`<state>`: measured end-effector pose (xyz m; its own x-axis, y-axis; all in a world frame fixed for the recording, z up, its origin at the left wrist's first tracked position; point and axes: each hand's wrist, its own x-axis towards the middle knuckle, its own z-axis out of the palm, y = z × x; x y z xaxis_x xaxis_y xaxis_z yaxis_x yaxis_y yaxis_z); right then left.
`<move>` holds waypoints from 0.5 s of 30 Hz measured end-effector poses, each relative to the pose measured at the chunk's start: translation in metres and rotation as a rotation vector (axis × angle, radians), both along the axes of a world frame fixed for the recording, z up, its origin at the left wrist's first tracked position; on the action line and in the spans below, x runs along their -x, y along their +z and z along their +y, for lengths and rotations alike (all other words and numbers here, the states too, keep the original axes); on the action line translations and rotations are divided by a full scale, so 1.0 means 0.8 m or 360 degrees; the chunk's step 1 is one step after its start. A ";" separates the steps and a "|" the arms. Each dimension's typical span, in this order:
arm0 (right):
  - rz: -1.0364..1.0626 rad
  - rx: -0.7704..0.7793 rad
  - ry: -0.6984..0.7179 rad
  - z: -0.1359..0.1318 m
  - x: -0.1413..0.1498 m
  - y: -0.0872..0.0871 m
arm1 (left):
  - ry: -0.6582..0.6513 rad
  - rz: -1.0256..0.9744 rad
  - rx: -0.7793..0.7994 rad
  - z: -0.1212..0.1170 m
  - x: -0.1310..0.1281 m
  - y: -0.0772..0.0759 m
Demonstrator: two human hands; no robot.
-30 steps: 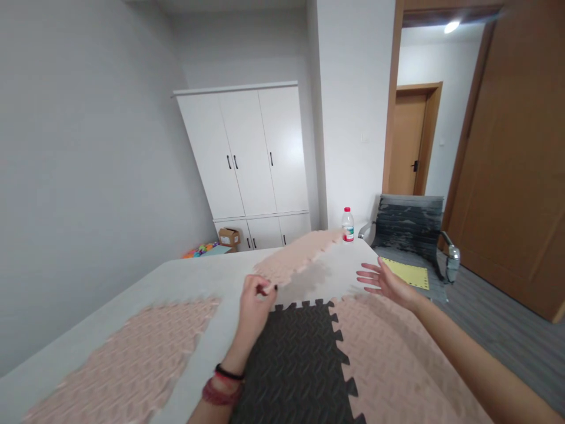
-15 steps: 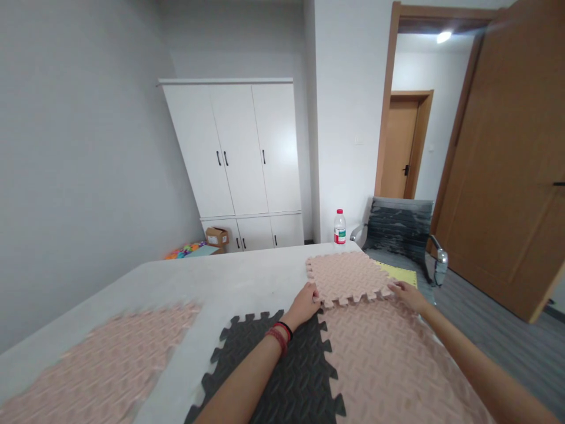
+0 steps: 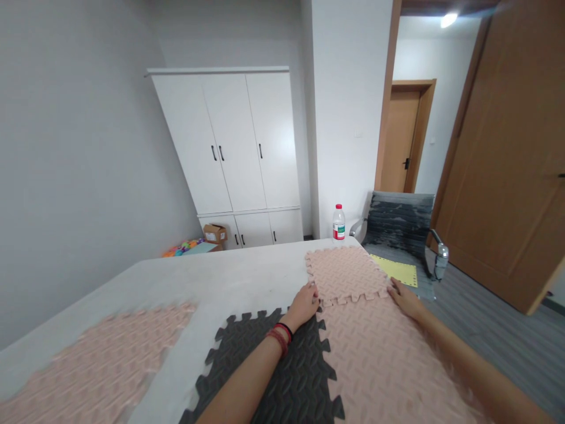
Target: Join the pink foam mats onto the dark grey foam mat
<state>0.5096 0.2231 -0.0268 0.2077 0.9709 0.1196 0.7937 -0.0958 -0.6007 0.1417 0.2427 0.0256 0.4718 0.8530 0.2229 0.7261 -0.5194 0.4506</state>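
- Your left hand [image 3: 305,303] is touching the near left corner of the far pink mat [image 3: 346,274]; its fingers are curling in close together, and you cannot tell from this view whether they are pinching the foam.
- Your right hand [image 3: 405,299] is reaching to the same mat's near right corner; its fingers are lying close together with the tips at the edge, and whether they are pinching it cannot be told.
- The far pink mat is lying flat on the white table [image 3: 238,274], toward its far right end, its near edge meeting the near pink mat [image 3: 388,359]; how fully the teeth are locking along that seam is too small to tell.
- The black mat [image 3: 306,377] is lying under your left forearm, its right-hand teeth meeting the near pink mat's left edge.
- Another pink mat, the left one [image 3: 106,359], is lying well apart on the table's left side, looking blurred.
- A red-capped bottle [image 3: 339,222] is standing upright just beyond the far pink mat.
- Past the table's right edge, a chair [image 3: 399,218] is holding a yellow sheet [image 3: 399,272] on its seat.
- A white cabinet [image 3: 238,141] is standing behind the table, with a cardboard box [image 3: 215,234] near its lower left.
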 end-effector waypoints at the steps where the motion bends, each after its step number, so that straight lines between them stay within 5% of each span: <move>1: -0.0005 -0.0003 -0.0005 -0.001 0.001 0.003 | 0.0009 0.0015 -0.0003 0.001 -0.002 -0.001; 10: -0.0056 -0.0038 -0.0052 -0.008 0.012 0.016 | 0.0035 0.0232 -0.0047 -0.001 -0.008 0.000; 15: -0.0092 -0.0017 -0.0058 -0.004 0.010 0.006 | 0.0065 0.0376 -0.0078 -0.002 -0.014 0.003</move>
<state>0.5014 0.2196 -0.0217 0.2356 0.9613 0.1426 0.8233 -0.1194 -0.5549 0.1526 0.2408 0.0278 0.4812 0.8633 0.1522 0.8291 -0.5046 0.2408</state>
